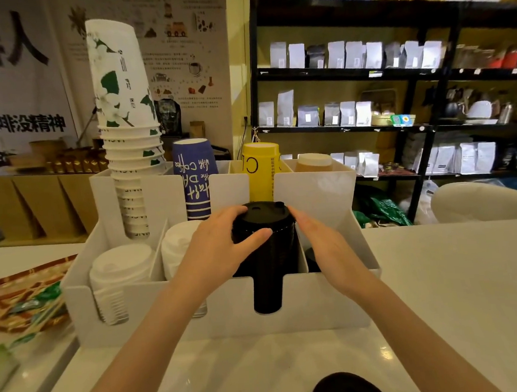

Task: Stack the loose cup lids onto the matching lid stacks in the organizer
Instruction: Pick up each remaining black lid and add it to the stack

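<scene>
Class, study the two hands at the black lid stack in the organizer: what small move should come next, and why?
Probably press the top lid down and let go. The left hand grips the black lid stack near its top; the right hand lies open against its side. The stack already stands in the white organizer.

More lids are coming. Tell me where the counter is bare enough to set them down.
Free: the white counter right of the organizer, and the strip in front between the forearms. Crowded: the left side, with a patterned tray and green packets. A black object sits at the near edge.
</scene>
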{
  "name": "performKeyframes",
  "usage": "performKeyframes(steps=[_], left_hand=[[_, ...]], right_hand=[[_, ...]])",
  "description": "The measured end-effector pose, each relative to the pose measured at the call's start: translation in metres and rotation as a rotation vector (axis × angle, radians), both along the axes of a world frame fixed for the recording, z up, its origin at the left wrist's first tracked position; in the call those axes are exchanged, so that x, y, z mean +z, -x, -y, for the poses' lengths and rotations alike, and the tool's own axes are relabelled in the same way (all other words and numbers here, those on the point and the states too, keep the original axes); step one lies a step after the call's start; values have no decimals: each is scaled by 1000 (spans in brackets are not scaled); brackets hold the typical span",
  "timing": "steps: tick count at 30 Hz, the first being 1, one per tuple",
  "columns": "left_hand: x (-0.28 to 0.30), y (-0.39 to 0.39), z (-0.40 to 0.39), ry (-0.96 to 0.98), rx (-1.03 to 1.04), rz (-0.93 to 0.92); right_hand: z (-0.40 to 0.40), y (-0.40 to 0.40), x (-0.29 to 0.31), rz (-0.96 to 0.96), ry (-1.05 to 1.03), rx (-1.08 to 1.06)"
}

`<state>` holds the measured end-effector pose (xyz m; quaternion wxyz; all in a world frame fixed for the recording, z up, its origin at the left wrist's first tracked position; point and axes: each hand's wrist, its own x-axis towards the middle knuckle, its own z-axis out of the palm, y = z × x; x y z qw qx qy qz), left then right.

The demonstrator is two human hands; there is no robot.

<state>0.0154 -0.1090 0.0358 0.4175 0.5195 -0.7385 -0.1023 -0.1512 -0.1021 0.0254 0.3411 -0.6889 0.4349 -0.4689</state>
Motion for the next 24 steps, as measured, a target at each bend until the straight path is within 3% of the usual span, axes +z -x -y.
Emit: performKeyframes(steps=[5, 14, 19, 24], left_hand=[[-2, 3, -2, 7, 18, 28], [-5, 9, -3, -18, 37, 66], [-5, 23, -16, 108, 89, 219], [-10, 41, -39, 191, -42, 310]], right_hand=[[-5, 8, 4, -129, 46, 13], [-57, 35, -17, -361, 142, -169], [-89, 53, -40, -426, 73, -221], [-117, 64, -66, -441, -41, -276]])
